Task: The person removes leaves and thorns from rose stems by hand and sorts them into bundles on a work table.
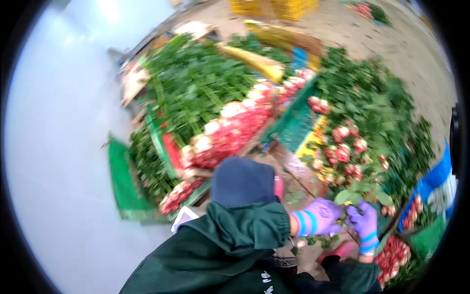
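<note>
Both my hands wear purple gloves with blue bands at the cuffs and are close together at the lower right. My left hand (320, 217) is curled around leafy green rose stems (347, 197), the grip partly hidden by its own fingers. My right hand (362, 219) closes on the same greenery from the other side. Leaves stick out above both gloves. Just beyond them lies a large heap of loose pink-and-white roses (341, 152) with dense foliage. Motion blur hides how many stems are held.
Rose bundles (235, 126) with heads aligned lie at centre left beside a green board (290, 121). Wooden planks (299, 167) cross the middle. More red roses (392, 257) are at lower right, near a blue sheet (438, 169). Yellow crates (273, 8) stand at the back.
</note>
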A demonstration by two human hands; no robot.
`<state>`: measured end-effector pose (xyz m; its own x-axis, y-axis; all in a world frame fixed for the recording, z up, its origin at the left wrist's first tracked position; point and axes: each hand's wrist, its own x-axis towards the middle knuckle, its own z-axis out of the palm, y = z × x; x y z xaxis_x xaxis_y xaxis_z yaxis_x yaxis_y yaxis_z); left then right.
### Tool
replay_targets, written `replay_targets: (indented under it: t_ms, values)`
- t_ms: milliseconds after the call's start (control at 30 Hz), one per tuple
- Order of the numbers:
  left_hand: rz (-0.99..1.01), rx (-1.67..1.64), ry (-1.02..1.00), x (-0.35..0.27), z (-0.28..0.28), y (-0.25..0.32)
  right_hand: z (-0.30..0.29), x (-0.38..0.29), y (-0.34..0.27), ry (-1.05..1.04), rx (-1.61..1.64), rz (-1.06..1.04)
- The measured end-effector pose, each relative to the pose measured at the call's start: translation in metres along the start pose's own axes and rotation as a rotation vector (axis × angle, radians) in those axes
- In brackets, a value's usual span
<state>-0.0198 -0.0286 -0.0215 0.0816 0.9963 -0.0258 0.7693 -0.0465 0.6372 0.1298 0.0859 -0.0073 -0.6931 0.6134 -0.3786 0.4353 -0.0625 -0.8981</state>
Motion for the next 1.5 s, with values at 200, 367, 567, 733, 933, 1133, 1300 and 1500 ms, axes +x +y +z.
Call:
replay_targets:
  t_ms: [200,367,567,733,933,1133,1300,1500]
  values:
    - [-0.154,-0.218,0.499,-0.114,-0.069,0.038,0.090,-0.042,-0.102,0.117,-0.296,-0.510]
    - [-0.203,-0.247,1.092,-0.245,-0.134,0.014,0.157,-0.077,-0.205,-0.222,-0.604,-0.992]
    - [-1.030,0.034,1.438,-0.408,-0.189,-0.082,0.158,-0.075,-0.169,-0.043,-0.590,-0.873]
    - [-1.547,-0.216,0.727,-0.476,-0.108,-0.279,0.132,-0.086,-0.133,0.115,-0.587,-0.629]
    - [-1.583,0.033,0.436,-0.417,-0.080,-0.341,0.093,-0.096,-0.109,0.124,-0.702,-0.452]
    - [-1.666,0.371,0.315,-0.451,-0.171,-0.196,0.084,-0.121,-0.161,-0.140,-1.207,-0.373]
    - [-1.172,0.699,0.769,-0.348,-0.243,-0.098,0.055,-0.165,-0.184,-0.069,-1.080,-0.242]
    - [-0.147,0.697,0.277,-0.051,-0.229,-0.051,0.007,-0.132,-0.132,-0.042,-1.028,0.018]
